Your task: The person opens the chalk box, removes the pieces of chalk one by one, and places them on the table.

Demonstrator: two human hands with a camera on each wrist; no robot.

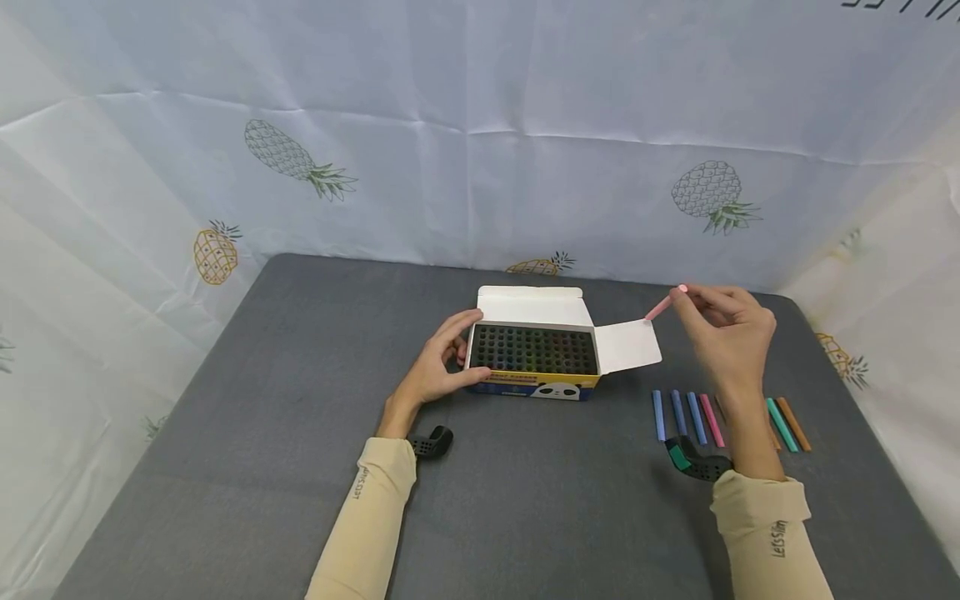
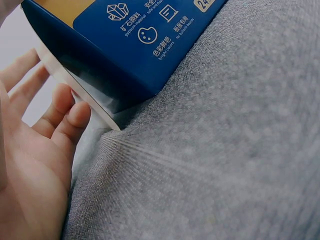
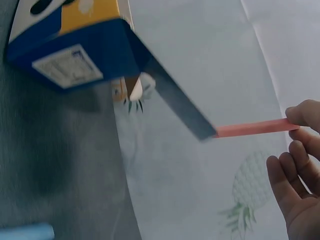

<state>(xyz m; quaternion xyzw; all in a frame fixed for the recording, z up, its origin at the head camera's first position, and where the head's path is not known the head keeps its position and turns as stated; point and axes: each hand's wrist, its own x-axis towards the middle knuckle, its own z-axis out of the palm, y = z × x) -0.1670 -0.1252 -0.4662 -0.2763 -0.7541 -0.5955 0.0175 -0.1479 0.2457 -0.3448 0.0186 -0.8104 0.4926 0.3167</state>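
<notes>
On the left-centre of the head view, the person's left hand [image 1: 442,362] rests against the left end of the chalk box [image 1: 534,360], fingers curled around the corner with the thumb along the front edge, so it's holding the box steady on the grey table [image 1: 300,467]. The left wrist view only shows relaxed fingers [image 2: 60,112] beside the box's blue side, so how firm that hold is stays a bit of a guess. The box sits mid-frame, lid flap up at the back, side flap [image 1: 628,345] folded out to the right, dark grid of holes showing inside.

Moving right, the right hand [image 1: 723,329] is up off the table with a pink chalk stick [image 1: 663,305] pinched between thumb and fingertips at one end, the free end pointing toward the side flap. Chalk like that is probably light, stiff and brittle, a bit dusty too, so a gentle pinch nearer the middle seems safer than levering it by the tip.

Lower right, a row of loose chalk sticks [image 1: 693,417] lies on the table, blues, pink, green, orange.
</notes>
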